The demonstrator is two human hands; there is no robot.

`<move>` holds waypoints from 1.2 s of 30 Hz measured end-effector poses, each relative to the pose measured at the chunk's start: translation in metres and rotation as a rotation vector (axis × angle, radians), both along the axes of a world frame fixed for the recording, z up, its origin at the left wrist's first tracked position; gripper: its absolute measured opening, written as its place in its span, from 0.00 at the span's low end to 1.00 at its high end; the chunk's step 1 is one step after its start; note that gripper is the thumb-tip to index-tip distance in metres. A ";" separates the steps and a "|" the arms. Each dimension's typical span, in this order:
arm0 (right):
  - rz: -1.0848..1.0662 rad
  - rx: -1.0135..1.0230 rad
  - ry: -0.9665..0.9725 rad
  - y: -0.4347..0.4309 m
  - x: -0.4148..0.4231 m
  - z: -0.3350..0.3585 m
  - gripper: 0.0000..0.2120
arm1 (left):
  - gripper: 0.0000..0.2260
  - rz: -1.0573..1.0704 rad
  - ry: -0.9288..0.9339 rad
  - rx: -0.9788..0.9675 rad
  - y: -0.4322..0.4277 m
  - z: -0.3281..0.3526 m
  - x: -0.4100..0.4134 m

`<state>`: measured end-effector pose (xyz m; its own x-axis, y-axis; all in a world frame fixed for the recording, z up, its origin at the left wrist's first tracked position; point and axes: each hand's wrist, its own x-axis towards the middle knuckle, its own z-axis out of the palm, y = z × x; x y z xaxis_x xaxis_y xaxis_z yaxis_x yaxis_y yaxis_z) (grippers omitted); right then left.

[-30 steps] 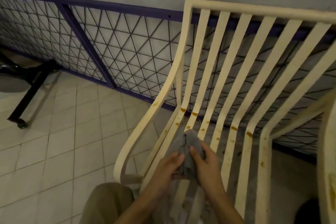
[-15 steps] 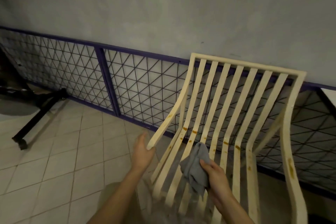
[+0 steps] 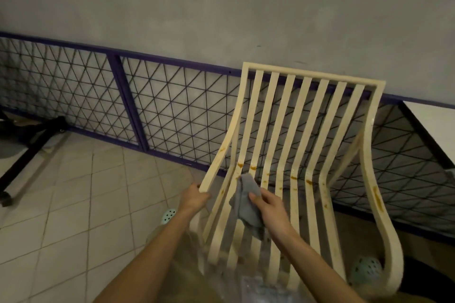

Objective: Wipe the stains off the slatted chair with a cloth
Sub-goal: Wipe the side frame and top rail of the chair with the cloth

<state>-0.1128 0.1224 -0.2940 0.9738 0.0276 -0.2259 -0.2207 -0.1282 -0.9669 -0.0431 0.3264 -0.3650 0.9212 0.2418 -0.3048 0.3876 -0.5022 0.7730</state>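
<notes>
A cream slatted chair faces me, with orange-brown stains across the bend of its slats and on the right armrest. My left hand grips the lower end of the chair's left armrest. My right hand holds a grey cloth and presses it on the left slats of the seat, just below the stained bend.
A purple-framed wire mesh fence runs along the grey wall behind the chair. A black metal stand lies on the tiled floor at the left. A white tabletop juts in at the right edge. Green perforated shoes show below.
My left hand let go of the cloth, moved left and took hold of the chair's left armrest. The view pulled back from the chair, and my right hand keeps the cloth on the slats.
</notes>
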 end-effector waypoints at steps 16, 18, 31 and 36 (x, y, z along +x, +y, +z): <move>0.570 -0.478 -0.638 0.058 0.158 -0.073 0.21 | 0.03 0.084 -0.146 0.060 -0.018 -0.013 0.025; 0.493 -0.472 -0.626 0.054 0.180 -0.075 0.21 | 0.06 0.059 -0.111 0.076 -0.017 -0.012 0.029; 0.657 -0.606 -0.586 0.032 0.154 -0.072 0.21 | 0.06 0.043 -0.018 0.199 -0.020 -0.004 0.029; 0.717 -0.723 -0.621 0.036 0.193 -0.074 0.24 | 0.07 -0.135 0.090 0.230 -0.022 0.016 0.065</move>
<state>0.0800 0.1586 -0.3676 0.7365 0.6703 0.0911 0.6035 -0.5903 -0.5360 0.0220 0.3049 -0.3490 0.9216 0.1909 -0.3379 0.3669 -0.7122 0.5984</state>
